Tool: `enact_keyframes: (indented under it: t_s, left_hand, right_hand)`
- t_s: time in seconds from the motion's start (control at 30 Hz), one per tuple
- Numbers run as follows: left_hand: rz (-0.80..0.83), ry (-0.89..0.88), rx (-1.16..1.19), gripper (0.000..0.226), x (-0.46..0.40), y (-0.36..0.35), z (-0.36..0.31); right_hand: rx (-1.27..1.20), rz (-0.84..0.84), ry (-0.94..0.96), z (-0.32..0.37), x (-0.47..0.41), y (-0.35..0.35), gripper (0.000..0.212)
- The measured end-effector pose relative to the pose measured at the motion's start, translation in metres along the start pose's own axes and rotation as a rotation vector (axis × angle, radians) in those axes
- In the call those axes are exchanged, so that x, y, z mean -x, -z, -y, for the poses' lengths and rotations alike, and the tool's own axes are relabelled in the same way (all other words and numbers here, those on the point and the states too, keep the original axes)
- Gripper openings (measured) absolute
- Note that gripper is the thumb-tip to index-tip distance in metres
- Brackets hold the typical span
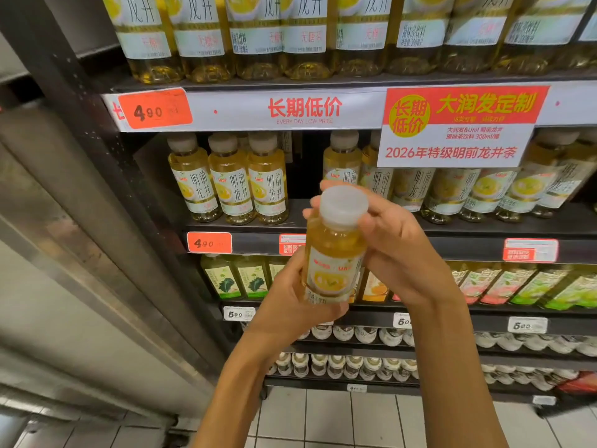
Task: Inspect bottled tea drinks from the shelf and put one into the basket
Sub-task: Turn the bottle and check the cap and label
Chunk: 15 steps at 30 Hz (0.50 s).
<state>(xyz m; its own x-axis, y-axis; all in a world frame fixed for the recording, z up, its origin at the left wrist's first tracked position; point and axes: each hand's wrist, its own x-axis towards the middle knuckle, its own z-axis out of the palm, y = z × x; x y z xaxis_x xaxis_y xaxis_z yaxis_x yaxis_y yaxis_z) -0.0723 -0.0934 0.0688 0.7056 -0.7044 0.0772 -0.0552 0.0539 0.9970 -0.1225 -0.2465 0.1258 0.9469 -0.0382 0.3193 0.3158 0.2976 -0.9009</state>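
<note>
I hold a yellow tea bottle (336, 250) with a white cap upright in front of the shelves. My left hand (290, 302) grips its lower part around the label. My right hand (397, 250) holds its upper part, fingers curled behind the neck and cap. More bottles of the same tea (232, 182) stand in a row on the middle shelf, with a gap behind the held one. No basket is in view.
The shelf above carries larger tea bottles (303, 37) over a red and white price strip (303, 109). Lower shelves hold green-labelled drinks (239, 279) and small white-capped bottles (336, 363). A grey metal upright (97, 195) borders the left. White floor tiles (323, 418) lie below.
</note>
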Motion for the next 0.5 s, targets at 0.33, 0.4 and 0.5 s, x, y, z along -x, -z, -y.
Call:
enact_keyframes:
  t_s: [0.33,0.4,0.5]
  left_hand:
    - [0.004,-0.095,-0.038,0.068,-0.006,0.015,-0.005]
    - [0.028,-0.079,0.033,0.066,-0.004,0.018,-0.004]
    - [0.094,-0.071,0.098,0.059,0.000,0.019,-0.005]
  right_hand:
    - [0.225,0.251,0.138,0.011,0.003,-0.008,0.045]
    - [0.209,0.214,0.121,0.011,0.001,-0.009,0.042]
    - [0.025,0.077,0.080,0.006,-0.005,-0.010,0.051]
